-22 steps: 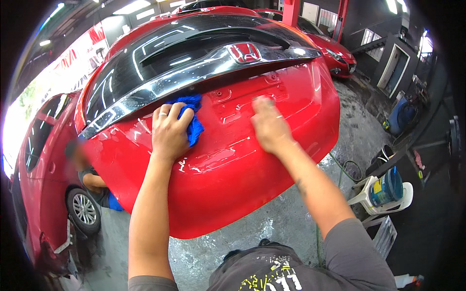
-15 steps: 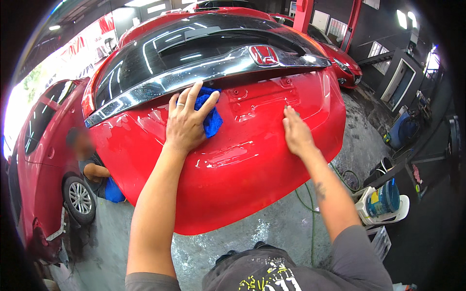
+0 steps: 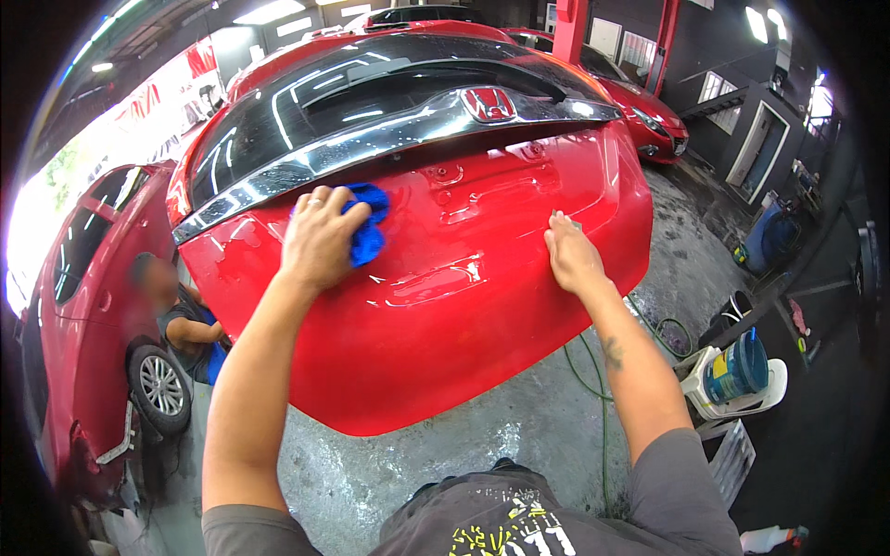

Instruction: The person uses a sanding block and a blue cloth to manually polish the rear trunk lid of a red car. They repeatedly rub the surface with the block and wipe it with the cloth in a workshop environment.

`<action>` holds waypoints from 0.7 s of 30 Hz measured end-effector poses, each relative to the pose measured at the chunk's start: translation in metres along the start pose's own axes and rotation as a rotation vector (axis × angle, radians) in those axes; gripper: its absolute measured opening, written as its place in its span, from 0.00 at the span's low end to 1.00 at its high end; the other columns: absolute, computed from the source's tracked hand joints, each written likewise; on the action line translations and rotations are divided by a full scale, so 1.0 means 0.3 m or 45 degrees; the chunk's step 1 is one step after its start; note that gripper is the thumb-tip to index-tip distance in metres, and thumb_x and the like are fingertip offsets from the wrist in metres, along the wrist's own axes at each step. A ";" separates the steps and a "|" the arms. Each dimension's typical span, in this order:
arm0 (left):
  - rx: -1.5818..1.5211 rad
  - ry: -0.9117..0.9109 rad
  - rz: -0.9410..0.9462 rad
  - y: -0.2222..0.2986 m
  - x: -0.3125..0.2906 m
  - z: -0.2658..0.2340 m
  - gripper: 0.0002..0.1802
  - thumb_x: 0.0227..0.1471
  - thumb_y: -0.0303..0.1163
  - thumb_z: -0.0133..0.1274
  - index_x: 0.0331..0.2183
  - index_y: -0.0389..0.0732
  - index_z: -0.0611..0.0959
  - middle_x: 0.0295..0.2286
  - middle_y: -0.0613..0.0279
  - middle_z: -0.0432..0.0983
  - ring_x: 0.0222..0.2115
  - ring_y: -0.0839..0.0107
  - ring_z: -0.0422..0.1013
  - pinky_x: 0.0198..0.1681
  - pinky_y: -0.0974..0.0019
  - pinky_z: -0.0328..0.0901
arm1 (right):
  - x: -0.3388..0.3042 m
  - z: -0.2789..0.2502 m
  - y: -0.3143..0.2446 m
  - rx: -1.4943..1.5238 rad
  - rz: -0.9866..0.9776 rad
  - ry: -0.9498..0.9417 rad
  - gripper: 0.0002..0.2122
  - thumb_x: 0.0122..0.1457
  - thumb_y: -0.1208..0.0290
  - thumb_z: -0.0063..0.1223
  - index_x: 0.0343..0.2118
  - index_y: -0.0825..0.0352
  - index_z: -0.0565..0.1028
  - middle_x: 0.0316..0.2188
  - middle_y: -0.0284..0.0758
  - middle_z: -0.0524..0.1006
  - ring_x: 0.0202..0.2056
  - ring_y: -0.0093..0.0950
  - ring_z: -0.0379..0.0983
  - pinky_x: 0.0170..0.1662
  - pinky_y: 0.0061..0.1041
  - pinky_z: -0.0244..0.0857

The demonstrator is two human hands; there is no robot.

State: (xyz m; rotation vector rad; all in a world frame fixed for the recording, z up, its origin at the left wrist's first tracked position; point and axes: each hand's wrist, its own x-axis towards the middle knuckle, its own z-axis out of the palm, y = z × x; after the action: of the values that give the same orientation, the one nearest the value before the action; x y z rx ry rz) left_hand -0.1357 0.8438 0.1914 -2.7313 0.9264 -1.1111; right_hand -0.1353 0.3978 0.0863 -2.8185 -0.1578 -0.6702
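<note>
A red car's tailgate (image 3: 408, 343) fills the middle, glossy and wet in patches, with a chrome strip (image 3: 343, 153) and a red badge across its top. On the upper left of this panel my left hand (image 3: 320, 236) presses a blue cloth (image 3: 371, 222), its fingers curled over it. The cloth bunches out to the right of the hand. My right hand (image 3: 572, 256) rests on the panel's right side with its fingers bent together. A small greyish edge shows at those fingertips, too little to name.
A crouching person (image 3: 181, 320) is at left, beside another red car (image 3: 107, 315). A blue bucket (image 3: 735, 368) stands on a white stool (image 3: 774, 398) at right. A green hose (image 3: 604, 435) lies on the wet floor. Another red car (image 3: 640, 116) is parked at back right.
My left hand and the blue cloth have slid left and a little down over the panel. My right hand's fingers, straighter before, are now bent in, slightly lower.
</note>
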 end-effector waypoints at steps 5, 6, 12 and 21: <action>-0.001 0.315 -0.267 -0.101 -0.126 -0.026 0.16 0.50 0.36 0.73 0.42 0.50 0.88 0.46 0.61 0.82 0.52 0.50 0.78 0.58 0.47 0.72 | -0.209 0.107 -0.600 -0.141 -0.374 0.132 0.27 0.81 0.57 0.41 0.67 0.79 0.73 0.70 0.56 0.73 0.73 0.50 0.68 0.79 0.49 0.55; 0.015 0.327 -0.242 -0.087 -0.114 -0.031 0.16 0.51 0.36 0.73 0.42 0.50 0.88 0.47 0.61 0.83 0.52 0.50 0.78 0.58 0.47 0.72 | -0.231 0.146 -0.692 -0.048 -0.435 0.159 0.27 0.81 0.56 0.41 0.67 0.78 0.74 0.71 0.56 0.73 0.73 0.49 0.68 0.79 0.49 0.55; -0.091 0.524 -0.190 -0.077 -0.164 -0.028 0.16 0.50 0.39 0.73 0.42 0.49 0.89 0.44 0.60 0.86 0.45 0.50 0.83 0.52 0.48 0.76 | -0.215 0.058 -0.449 0.169 -0.685 0.161 0.23 0.79 0.60 0.46 0.65 0.74 0.76 0.66 0.54 0.77 0.70 0.49 0.71 0.77 0.50 0.59; -0.113 0.512 -0.226 -0.074 -0.158 -0.003 0.16 0.42 0.36 0.73 0.37 0.48 0.89 0.42 0.60 0.87 0.45 0.51 0.84 0.53 0.48 0.78 | -0.254 0.131 -0.585 0.089 -0.498 0.289 0.24 0.81 0.59 0.44 0.62 0.76 0.79 0.67 0.54 0.78 0.71 0.50 0.71 0.77 0.49 0.60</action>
State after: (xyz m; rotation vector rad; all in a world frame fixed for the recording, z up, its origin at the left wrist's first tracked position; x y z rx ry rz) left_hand -0.1518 0.8881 0.1685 -2.7552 0.7934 -1.7388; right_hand -0.2140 0.5735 0.0538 -2.6393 -0.6874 -1.0376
